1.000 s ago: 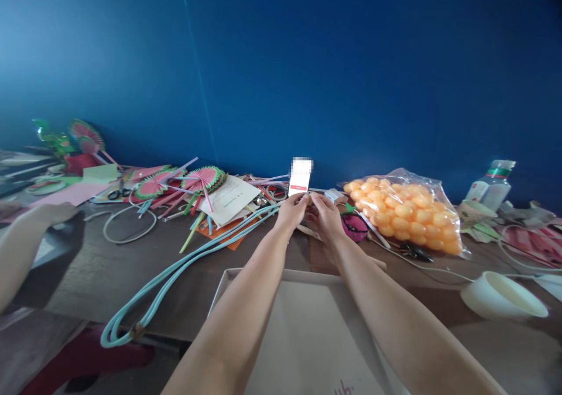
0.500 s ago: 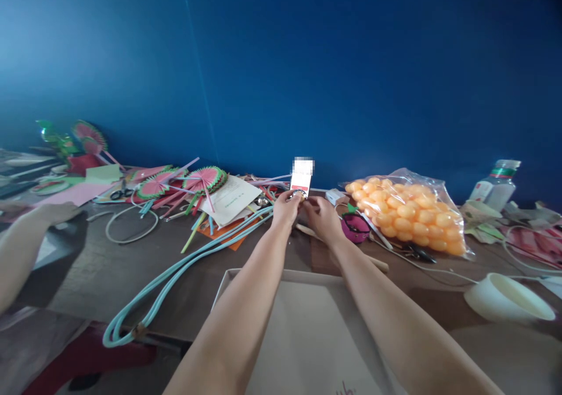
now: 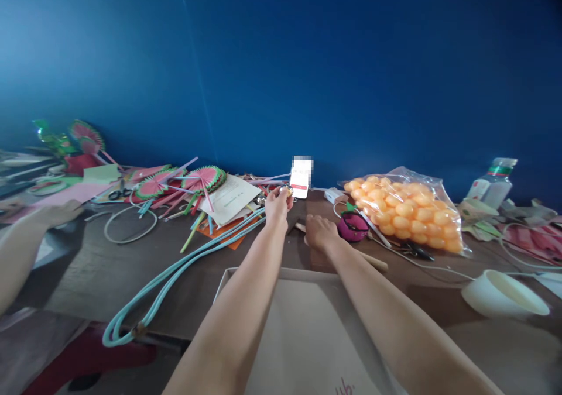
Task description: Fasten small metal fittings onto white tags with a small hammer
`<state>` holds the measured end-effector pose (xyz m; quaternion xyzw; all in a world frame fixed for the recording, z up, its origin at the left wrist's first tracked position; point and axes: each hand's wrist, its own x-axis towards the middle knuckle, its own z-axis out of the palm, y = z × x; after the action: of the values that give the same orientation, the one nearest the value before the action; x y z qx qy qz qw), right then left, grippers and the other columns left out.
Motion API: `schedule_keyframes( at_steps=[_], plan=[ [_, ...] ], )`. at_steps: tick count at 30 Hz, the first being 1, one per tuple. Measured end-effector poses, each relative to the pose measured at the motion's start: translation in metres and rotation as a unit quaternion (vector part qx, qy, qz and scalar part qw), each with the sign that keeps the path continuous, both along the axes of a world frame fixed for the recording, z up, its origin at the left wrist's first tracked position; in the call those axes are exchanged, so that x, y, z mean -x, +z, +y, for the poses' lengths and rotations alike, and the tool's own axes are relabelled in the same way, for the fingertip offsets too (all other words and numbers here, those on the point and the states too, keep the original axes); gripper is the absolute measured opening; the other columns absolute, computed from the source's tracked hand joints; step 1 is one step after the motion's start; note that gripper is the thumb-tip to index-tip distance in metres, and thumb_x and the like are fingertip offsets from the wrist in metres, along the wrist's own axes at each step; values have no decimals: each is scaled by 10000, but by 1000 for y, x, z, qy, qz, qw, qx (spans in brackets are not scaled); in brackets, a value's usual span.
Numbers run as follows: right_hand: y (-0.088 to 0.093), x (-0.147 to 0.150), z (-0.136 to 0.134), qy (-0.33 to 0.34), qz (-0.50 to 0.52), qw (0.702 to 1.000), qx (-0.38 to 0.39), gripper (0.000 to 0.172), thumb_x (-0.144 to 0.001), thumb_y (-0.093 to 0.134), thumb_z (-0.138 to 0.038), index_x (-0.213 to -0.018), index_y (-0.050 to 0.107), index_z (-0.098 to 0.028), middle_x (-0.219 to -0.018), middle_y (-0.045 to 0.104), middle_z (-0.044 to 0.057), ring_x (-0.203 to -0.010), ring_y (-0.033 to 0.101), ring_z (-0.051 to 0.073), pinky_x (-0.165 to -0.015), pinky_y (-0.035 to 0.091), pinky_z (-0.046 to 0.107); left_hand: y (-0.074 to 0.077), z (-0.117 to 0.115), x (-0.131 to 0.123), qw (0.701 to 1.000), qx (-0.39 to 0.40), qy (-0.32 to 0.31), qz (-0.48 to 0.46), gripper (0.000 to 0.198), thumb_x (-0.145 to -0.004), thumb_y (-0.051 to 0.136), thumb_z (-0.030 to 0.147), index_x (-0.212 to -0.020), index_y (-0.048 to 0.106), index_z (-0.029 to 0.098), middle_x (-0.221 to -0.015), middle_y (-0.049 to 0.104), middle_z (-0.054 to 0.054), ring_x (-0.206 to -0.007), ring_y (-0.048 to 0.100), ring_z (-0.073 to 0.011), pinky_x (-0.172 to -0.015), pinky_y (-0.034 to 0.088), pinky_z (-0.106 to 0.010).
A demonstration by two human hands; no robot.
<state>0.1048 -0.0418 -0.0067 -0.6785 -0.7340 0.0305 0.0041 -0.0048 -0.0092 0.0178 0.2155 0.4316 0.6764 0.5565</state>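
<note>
My left hand [image 3: 276, 205] is raised above the brown table [image 3: 105, 266], fingers pinched on a small shiny ring-like thing [image 3: 287, 191] just in front of a white phone [image 3: 301, 176] that stands against the blue wall. My right hand [image 3: 319, 234] rests lower on the table, fingers curled, beside a wooden stick [image 3: 371, 260]. What it holds, if anything, is hidden. A pink strawberry-shaped pouch [image 3: 353, 226] lies just to its right.
A bag of orange balls [image 3: 406, 210] lies right of the hands, a white bowl [image 3: 503, 293] and a bottle [image 3: 492, 185] farther right. Light blue tubes [image 3: 171, 275], paper fans [image 3: 202, 178], straws and scissors [image 3: 118, 193] crowd the left. A shallow cardboard tray [image 3: 228, 281] lies near me. Another person's arm [image 3: 21, 243] reaches in at left.
My hands were together at the phone's base; now the right one has dropped to the table and the left one has lifted slightly with the small shiny thing.
</note>
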Motion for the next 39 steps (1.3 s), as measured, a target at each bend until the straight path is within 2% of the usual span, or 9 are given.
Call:
schedule_keyframes(
  at_steps=[4,8,11,16,20,25,30,34,39],
  plan=[
    [-2,-1,3,-31,50,998,-11,369,-687,597,-177,-1052,591,-129,-1053,625,204,-1010,607,330,-780,473,406,0,0,1,1000,-9,0,-17,267,-729,648,274,-960,565,168,-717,587,4,-555,573,-54,-574,457,-189],
    [3,-4,6,-39,94,991,-84,238,-749,522,-209,-977,586,-184,-1025,625,141,-958,611,289,-738,462,375,-3,4,3,1000,-20,15,-14,268,-732,635,242,-977,563,158,-723,581,3,-531,550,-50,-543,446,-183],
    [8,-6,4,-43,120,982,-139,205,-777,477,-206,-958,573,-214,-1024,610,102,-933,598,262,-712,447,352,-6,6,3,999,-17,24,-12,285,-730,632,236,-996,562,159,-772,592,-7,-544,551,-53,-553,455,-192],
    [14,-6,-3,13,195,947,-254,231,-833,466,-277,-1042,553,-232,-1066,584,75,-966,563,220,-731,429,301,-8,6,3,1000,-9,13,-23,305,-724,633,236,-1017,581,169,-761,601,-4,-558,558,-66,-582,464,-205],
    [17,-4,-7,60,260,910,-318,283,-890,428,-374,-1092,553,-218,-1096,588,86,-989,558,207,-775,435,284,-12,7,3,999,-22,-25,-35,237,-737,621,244,-959,600,162,-699,582,7,-522,538,-53,-593,466,-207],
    [16,-2,-8,85,266,903,-327,296,-903,423,-368,-1117,558,-214,-1117,593,87,-1018,559,199,-787,436,265,-13,8,2,998,-26,-37,-53,212,-760,596,210,-966,593,158,-689,587,4,-529,549,-49,-619,480,-203],
    [14,-3,-7,62,248,915,-312,320,-914,397,-404,-1105,570,-214,-1107,605,81,-989,572,196,-749,434,258,-12,7,2,998,-21,-32,-52,249,-778,592,217,-1019,582,154,-704,599,-6,-522,557,-55,-607,485,-208],
    [14,-3,-7,65,248,907,-334,319,-915,399,-394,-1116,568,-213,-1100,605,79,-995,568,191,-765,424,257,-13,8,3,998,-29,-31,-46,232,-790,580,217,-1013,588,156,-680,592,4,-519,557,-52,-585,478,-193],
    [12,-2,-6,63,232,908,-343,313,-914,406,-403,-1094,580,-214,-1068,618,70,-950,584,183,-693,418,243,-12,8,2,998,-29,-18,-49,278,-768,608,217,-1039,591,154,-667,586,8,-497,545,-54,-562,471,-194]
  ],
)
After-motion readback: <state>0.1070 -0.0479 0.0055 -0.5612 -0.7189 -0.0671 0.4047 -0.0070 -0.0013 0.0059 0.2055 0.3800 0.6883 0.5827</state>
